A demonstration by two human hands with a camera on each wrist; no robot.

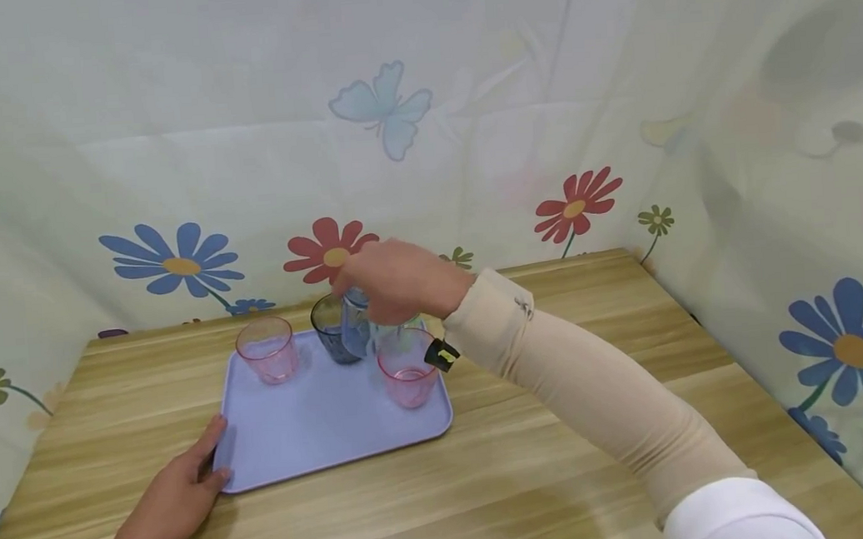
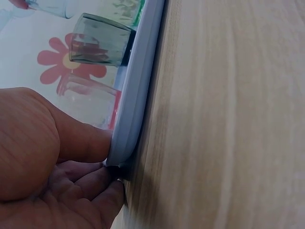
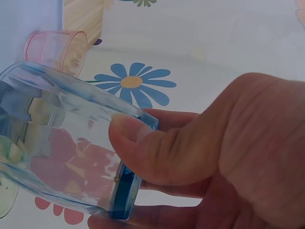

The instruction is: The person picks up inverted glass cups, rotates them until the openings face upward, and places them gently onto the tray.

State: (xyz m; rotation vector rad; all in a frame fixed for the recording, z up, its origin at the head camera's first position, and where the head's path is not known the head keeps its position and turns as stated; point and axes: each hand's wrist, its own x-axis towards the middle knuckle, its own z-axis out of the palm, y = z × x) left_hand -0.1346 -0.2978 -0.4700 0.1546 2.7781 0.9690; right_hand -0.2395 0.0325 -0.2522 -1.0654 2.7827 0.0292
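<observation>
A blue-tinted glass cup (image 3: 76, 138) is in my right hand (image 1: 405, 280), thumb and fingers around its thick blue base. In the head view its mouth points down over the back of the lavender tray (image 1: 300, 433), overlapping a dark grey glass (image 1: 328, 327). My left hand (image 1: 180, 492) pinches the tray's near left corner, thumb on the rim (image 2: 131, 105) and fingers under or against its outer edge. A pink glass (image 1: 268, 360) stands at the tray's back left, another pink glass (image 1: 409, 384) at its right. Behind that one, a green-tinted glass (image 2: 139, 12) is partly hidden.
The tray lies on a wood-grain table (image 1: 491, 482). A pale cloth backdrop (image 1: 470, 175) printed with flowers and a butterfly hangs behind the table and along its sides. A small black tag (image 1: 441, 355) hangs by my right wrist.
</observation>
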